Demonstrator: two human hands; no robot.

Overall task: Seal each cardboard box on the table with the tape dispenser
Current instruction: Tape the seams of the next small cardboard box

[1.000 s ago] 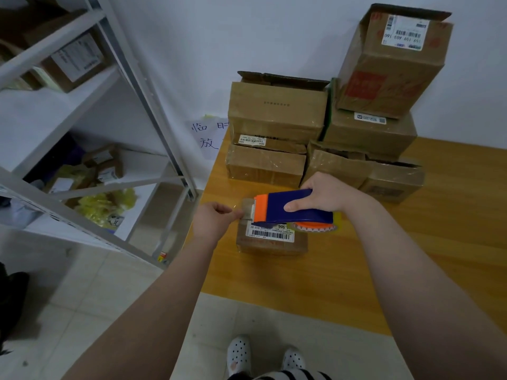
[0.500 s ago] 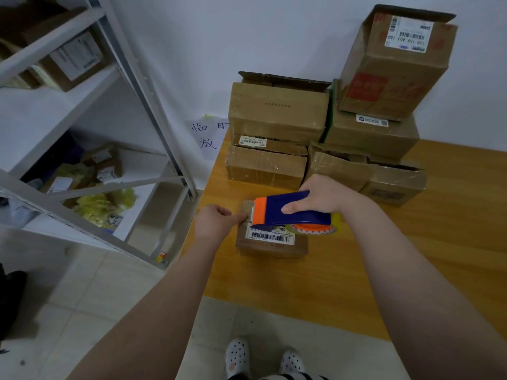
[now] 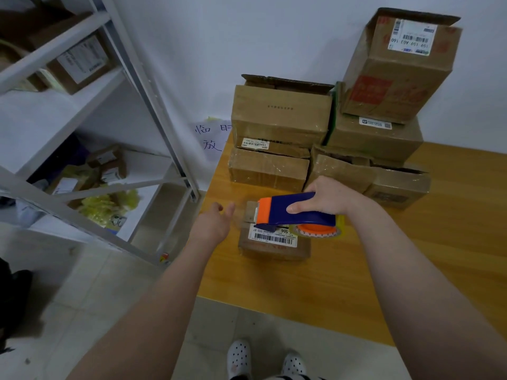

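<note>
A small cardboard box (image 3: 274,246) with a white barcode label lies near the wooden table's left front edge. My right hand (image 3: 327,196) grips a blue and orange tape dispenser (image 3: 295,213) that sits over the box's top, its orange nose pointing left. A strip of clear tape runs from the nose toward the box's left end. My left hand (image 3: 212,222) hovers just left of the box with its fingers loosely spread, holding nothing.
Several larger cardboard boxes (image 3: 281,116) are stacked at the table's (image 3: 411,256) back against the wall, some with flaps up. A white metal shelf rack (image 3: 153,105) with parcels stands on the left. Tiled floor and my white shoes (image 3: 238,357) lie below the table edge.
My left hand, earlier curled at the tape end by the box's left side, has opened its fingers and let go. The dispenser has stayed over the box.
</note>
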